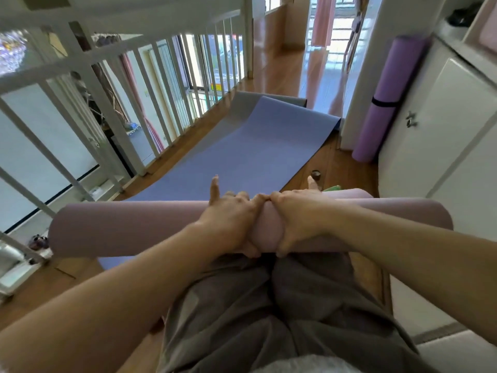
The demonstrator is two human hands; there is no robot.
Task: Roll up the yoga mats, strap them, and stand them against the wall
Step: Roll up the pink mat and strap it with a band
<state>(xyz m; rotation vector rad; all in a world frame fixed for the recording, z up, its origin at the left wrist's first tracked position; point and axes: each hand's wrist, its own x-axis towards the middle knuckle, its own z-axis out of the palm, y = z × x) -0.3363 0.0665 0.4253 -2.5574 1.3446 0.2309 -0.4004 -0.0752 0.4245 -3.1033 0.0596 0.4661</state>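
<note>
While it lies crosswise over the person's lap at 6 o'clock, the mauve roll (121,227) reads as light, springy foam. It should squash under a grip, and it will probably try to spring open if released. Its matte skin looks grippy rather than slick, so the sensible hold is around the middle, where a strap would also sit; no strap shows on it, though the hands may hide one. The left hand (231,219) and right hand (298,219) meet at that middle, knuckles touching. Each wraps the roll, with fingers (236,196) curled over the top and thumbs hooked under the near side. The foam dents visibly between them. 1 finger of each hand sticks out straight toward 12 o'clock instead of closing, so both are narrow, clamping grips rather than full fists. Beyond the roll, toward 12 o'clock, the blue mat (255,146) lies flat on the wood floor (271,65). It partly overlaps a gray mat (239,109), whose far end curls up a little. Neither is rolled yet, so I judge 2 mats remain after this one. At 2 o'clock a purple mat (387,98) stands upright with a dark strap (384,103) around it, leaning at the corner beside the white cabinet (443,130). From 9 to 11 o'clock runs a white railing (150,76).
</note>
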